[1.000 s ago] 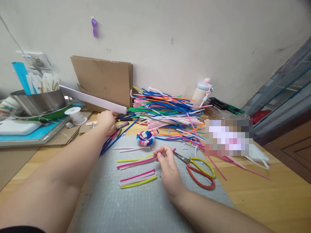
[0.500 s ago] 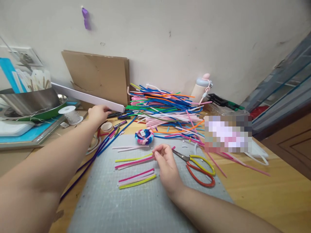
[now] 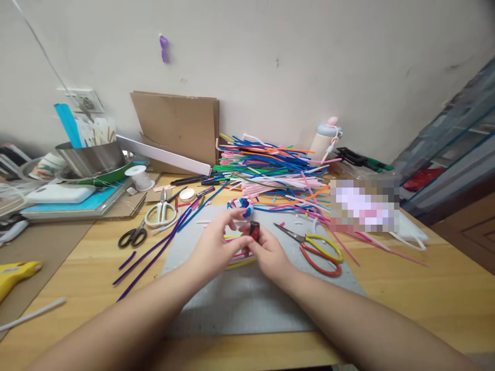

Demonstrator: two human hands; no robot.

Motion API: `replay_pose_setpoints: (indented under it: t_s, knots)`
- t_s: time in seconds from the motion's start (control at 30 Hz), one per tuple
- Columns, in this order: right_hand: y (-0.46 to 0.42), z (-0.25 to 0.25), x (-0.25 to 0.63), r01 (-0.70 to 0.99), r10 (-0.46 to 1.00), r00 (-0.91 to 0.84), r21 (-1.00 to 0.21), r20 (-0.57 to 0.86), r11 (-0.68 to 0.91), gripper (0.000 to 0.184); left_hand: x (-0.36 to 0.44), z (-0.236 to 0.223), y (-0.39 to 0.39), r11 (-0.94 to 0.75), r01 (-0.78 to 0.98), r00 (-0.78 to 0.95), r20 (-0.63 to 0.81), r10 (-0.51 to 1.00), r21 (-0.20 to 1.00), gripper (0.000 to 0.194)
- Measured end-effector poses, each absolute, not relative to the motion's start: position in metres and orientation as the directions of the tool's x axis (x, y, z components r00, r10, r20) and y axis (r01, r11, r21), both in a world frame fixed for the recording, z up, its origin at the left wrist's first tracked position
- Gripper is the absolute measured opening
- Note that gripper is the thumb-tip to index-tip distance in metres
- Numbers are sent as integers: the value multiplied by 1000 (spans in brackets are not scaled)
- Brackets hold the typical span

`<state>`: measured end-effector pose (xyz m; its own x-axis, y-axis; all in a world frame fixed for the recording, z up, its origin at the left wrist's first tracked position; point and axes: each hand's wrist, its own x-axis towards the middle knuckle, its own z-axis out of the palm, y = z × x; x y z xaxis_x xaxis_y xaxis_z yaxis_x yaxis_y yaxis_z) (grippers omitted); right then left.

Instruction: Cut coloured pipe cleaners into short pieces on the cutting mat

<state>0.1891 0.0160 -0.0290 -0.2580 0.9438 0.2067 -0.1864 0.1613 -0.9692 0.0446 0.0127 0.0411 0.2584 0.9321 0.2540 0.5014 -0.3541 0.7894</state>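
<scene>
My left hand [image 3: 214,238] and my right hand [image 3: 274,252] meet above the grey cutting mat [image 3: 247,317]. Between them is a small dark red object with a black end [image 3: 254,230]; its kind is not clear. My right fingers close round it, while my left thumb and curled fingers touch it from the other side. Short yellow, pink and white pipe cleaners [image 3: 242,266] lie on the mat, partly hidden by my hands. Just beyond my fingers sits a blue and pink pipe-cleaner ring [image 3: 244,205]. Scissors with yellow and red handles [image 3: 319,247] lie right of my right hand.
A heap of coloured pipe cleaners [image 3: 270,167] lies at the back by a bottle [image 3: 324,138]. Purple stems [image 3: 154,252], white-handled scissors [image 3: 162,212] and black-handled scissors [image 3: 133,237] are on the left. A metal pot [image 3: 91,158] holds sticks. Cardboard [image 3: 178,129] leans on the wall.
My left hand has come back from the pens at the back left to meet my right hand. The small dark red object is now between them. The view has shifted left.
</scene>
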Motion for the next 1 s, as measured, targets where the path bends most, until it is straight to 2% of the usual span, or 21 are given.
replay_pose_setpoints:
  t_s: [0.03, 0.1, 0.13, 0.23, 0.3, 0.37, 0.5, 0.77, 0.87, 1.0]
  knots:
    - [19, -28, 192, -132, 960, -204, -977, 192, 168, 19, 39, 39, 12, -335, 544, 228, 249, 941, 769, 36]
    - [26, -24, 202, 52, 963, -166, -973, 212, 223, 13, 25, 35, 11, -306, 630, 248, 188, 950, 714, 18]
    - [30, -21, 208, 172, 949, -214, -948, 230, 268, 10, 18, 32, 9, -310, 665, 303, 134, 943, 680, 8]
    - [38, -12, 223, 429, 834, -500, -771, 231, 470, 7, 1, 19, 3, -384, 708, 441, 53, 896, 593, 5]
    - [40, -10, 228, 466, 760, -615, -679, 211, 567, 10, -4, 10, 2, -426, 717, 476, 60, 878, 552, 7]
    - [38, -10, 228, 481, 733, -655, -646, 185, 593, 15, -8, 5, 3, -430, 719, 479, 59, 876, 546, 11]
    - [34, -15, 224, 534, 733, -671, -614, 110, 581, 17, -11, 2, 8, -385, 734, 466, -4, 885, 559, 14]
    - [25, -16, 218, 630, 733, -672, -602, -107, 491, 11, -15, -4, -1, -436, 762, 540, -99, 836, 478, 10]
    - [21, -13, 217, 643, 737, -663, -602, -128, 473, 6, -17, -3, -4, -474, 753, 574, -101, 813, 457, 12]
    - [19, -11, 218, 677, 740, -658, -540, -139, 501, 5, -16, 0, -6, -487, 755, 580, -99, 809, 439, 15]
